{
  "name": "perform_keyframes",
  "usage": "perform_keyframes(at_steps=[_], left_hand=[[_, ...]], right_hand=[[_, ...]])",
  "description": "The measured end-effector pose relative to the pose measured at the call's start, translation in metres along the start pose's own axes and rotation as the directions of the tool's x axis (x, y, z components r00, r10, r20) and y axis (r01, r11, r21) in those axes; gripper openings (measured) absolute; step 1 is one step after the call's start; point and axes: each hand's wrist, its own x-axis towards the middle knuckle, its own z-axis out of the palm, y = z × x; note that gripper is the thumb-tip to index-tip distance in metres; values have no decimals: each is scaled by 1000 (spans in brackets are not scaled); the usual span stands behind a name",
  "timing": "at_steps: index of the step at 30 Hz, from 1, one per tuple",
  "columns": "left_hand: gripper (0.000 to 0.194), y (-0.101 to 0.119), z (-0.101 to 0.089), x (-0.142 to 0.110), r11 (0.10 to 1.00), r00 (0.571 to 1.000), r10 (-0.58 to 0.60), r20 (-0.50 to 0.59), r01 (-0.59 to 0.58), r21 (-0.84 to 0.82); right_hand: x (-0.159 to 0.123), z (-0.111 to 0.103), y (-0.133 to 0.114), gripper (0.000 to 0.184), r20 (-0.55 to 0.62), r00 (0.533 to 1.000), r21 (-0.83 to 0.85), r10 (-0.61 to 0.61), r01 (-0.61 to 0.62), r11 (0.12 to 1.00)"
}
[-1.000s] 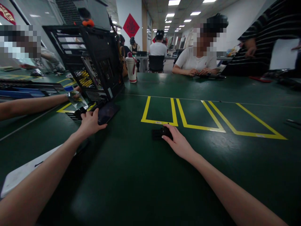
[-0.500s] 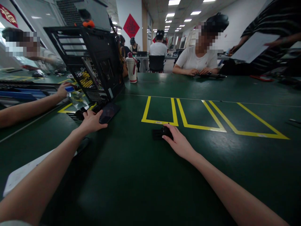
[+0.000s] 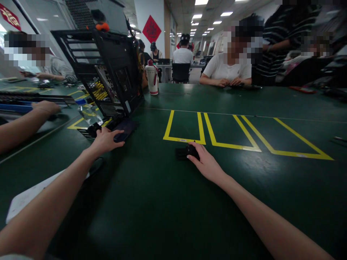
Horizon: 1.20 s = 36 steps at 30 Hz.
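Note:
My right hand (image 3: 204, 159) curls its thumb and fingers round the rounded end of a small black slotted part (image 3: 181, 153), which rests on the green table (image 3: 151, 202). Further left, my left hand (image 3: 107, 140) lies low with thumb and index finger apart beside a dark phone (image 3: 127, 129). Its other fingers touch or nearly touch a similar black slotted part (image 3: 86, 133); the contact is partly hidden.
A black computer case (image 3: 108, 68) stands tilted behind my left hand, near a clear bottle (image 3: 89, 113) and a paper cup (image 3: 152, 80). Yellow tape (image 3: 184, 141) marks frames on the table. A white panel (image 3: 32, 196) lies under my left forearm. Another person's hand (image 3: 47, 106) is at left.
The other person's hand at left has drawn back from beside the bottle. A standing person at right has shifted, and their paper is out of sight. My hands stay almost still.

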Motion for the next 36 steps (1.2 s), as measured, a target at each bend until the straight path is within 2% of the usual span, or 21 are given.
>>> perform_keyframes(at_steps=[7, 17, 24, 29, 36], left_hand=[[53, -1, -3, -8, 999, 997, 27, -73, -29, -33], [43, 1, -6, -12, 999, 996, 37, -81, -40, -34], [63, 6, -6, -14, 997, 992, -78, -95, 80, 21], [73, 7, -5, -12, 996, 991, -76, -108, 79, 29], [77, 8, -7, -13, 995, 993, -95, -68, 94, -12]], right_hand=[[0, -1, -2, 43, 1, 1000, 3, 9, -9, 1000], [1, 2, 2, 44, -16, 1000, -3, -11, 11, 1000], [1, 2, 1, 43, -20, 999, -11, -35, 35, 999], [0, 1, 1, 43, -13, 1000, -20, -22, 22, 1000], [0, 1, 1, 44, -9, 1000, -14, -16, 16, 1000]])
